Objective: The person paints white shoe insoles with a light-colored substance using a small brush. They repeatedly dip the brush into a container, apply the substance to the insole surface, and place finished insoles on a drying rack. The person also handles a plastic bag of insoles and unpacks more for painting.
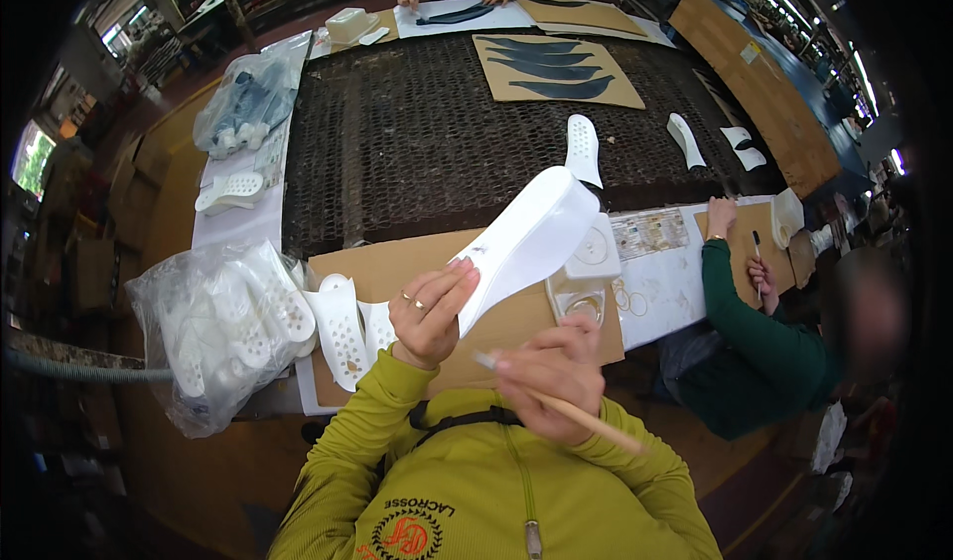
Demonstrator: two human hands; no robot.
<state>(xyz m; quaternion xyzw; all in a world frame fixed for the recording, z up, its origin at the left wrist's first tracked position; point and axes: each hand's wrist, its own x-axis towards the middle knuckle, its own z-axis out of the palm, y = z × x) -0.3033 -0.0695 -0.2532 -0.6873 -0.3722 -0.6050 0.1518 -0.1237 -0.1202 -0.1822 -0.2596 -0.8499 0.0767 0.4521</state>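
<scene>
Left grip [435,312] pinches white insole [533,234]; right grip [556,386] closed round wooden-handled brush [588,419], tip blurred; likely best: hold insole steady, stroke lightly outward from left grip

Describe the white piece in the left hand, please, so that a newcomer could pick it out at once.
Find the dark mesh table, then the cardboard sheet along its near edge. Above that sheet, the left hand holds up a long, white, sole-shaped piece. Its visible face is smooth, while the white pieces just left of the hand are dotted with holes.
</scene>
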